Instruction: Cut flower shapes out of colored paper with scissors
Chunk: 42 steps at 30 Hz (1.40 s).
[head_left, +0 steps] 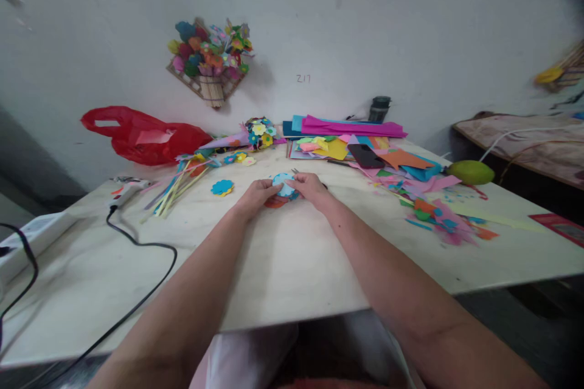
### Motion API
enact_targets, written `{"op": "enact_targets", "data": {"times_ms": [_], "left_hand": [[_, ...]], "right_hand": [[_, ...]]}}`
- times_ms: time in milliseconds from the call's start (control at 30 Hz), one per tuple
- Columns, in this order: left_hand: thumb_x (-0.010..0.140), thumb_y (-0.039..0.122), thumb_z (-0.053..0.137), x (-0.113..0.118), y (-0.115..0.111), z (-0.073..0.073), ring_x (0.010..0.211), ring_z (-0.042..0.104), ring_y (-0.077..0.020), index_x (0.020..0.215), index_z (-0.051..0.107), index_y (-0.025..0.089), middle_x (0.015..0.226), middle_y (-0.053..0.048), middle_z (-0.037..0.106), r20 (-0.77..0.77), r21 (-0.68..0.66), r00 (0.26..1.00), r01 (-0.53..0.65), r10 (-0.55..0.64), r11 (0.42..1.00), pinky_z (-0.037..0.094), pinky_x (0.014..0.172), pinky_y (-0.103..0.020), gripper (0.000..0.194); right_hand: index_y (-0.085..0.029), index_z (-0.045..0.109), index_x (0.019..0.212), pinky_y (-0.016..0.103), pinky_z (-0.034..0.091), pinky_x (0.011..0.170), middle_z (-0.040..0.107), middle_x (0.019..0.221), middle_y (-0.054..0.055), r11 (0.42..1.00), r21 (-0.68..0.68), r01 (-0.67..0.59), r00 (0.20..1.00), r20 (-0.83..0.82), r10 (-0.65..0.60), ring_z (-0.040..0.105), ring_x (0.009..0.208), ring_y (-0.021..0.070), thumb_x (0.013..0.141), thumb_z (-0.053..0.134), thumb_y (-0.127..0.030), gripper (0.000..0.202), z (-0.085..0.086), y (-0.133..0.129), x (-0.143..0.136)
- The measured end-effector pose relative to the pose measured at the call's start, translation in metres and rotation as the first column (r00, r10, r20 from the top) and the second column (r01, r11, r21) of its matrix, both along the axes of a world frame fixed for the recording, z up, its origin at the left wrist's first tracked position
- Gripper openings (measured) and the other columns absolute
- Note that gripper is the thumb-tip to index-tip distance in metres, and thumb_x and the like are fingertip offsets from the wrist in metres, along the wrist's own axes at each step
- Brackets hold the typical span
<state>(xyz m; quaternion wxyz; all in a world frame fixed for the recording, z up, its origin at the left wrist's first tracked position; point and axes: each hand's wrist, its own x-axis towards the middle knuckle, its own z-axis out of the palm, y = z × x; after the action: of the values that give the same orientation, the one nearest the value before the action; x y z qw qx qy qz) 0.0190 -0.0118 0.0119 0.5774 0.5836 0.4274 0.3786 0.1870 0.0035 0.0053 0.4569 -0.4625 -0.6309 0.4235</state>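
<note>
A light blue paper flower [283, 181] is between my hands over the middle of the table. My left hand [256, 194] pinches its left edge, and the fingers of my right hand [310, 187] close on its right edge. Below it show darker blue and orange paper pieces [274, 202]; whether they are held or lie on the table I cannot tell. Metal tips like those of scissors [295, 171] poke out behind my right hand, which hides the rest. To the left of my left hand lies a blue paper flower [222, 187] over a yellow one.
Paper strips [180, 185], a red plastic bag [148, 137] and a power strip with its black cable [125, 194] occupy the left. Folded coloured paper [351, 127] lies at the back. A phone [365, 156], paper scraps [438, 216] and a green mango-like fruit [471, 172] are on the right.
</note>
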Motion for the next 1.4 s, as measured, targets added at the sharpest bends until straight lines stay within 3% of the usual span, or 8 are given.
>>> {"op": "enact_targets", "data": {"times_ms": [400,1233,1400], "left_hand": [[0.060,0.046,0.071,-0.0002,-0.0012,0.0019,0.062,0.064,-0.0172,0.077,0.060,0.012,0.066,-0.008,0.067,-0.020,-0.009,1.000,0.012,-0.012,1.000,0.048,0.059,-0.026,0.040],[0.057,0.049,0.071,-0.0002,-0.0020,0.0030,0.063,0.064,-0.0177,0.078,0.061,0.012,0.068,-0.009,0.068,-0.021,-0.009,1.000,0.019,-0.019,1.000,0.048,0.058,-0.026,0.044],[0.061,0.054,0.067,-0.0002,0.0001,0.0014,0.065,0.065,-0.0192,0.082,0.062,0.011,0.070,-0.011,0.068,-0.009,-0.009,1.000,0.026,-0.027,1.000,0.049,0.059,-0.026,0.047]], "right_hand": [[-0.017,0.045,0.054,0.022,0.028,0.043,0.036,0.046,-0.006,0.998,0.042,0.040,0.999,0.025,-0.041,0.033,0.044,0.0072,0.061,0.063,-0.044,0.033,-0.0031,0.0023,-0.0004],[-0.017,0.046,0.053,0.023,0.029,0.045,0.036,0.046,-0.006,0.997,0.022,0.068,0.997,0.026,-0.068,0.034,0.045,0.0077,0.058,0.065,-0.044,0.034,-0.0031,0.0017,-0.0015],[-0.017,0.045,0.052,0.023,0.029,0.045,0.035,0.046,-0.006,0.997,0.035,0.074,0.996,0.042,-0.076,0.033,0.045,0.0079,0.058,0.064,-0.046,0.035,-0.0048,0.0045,-0.0013]]}}
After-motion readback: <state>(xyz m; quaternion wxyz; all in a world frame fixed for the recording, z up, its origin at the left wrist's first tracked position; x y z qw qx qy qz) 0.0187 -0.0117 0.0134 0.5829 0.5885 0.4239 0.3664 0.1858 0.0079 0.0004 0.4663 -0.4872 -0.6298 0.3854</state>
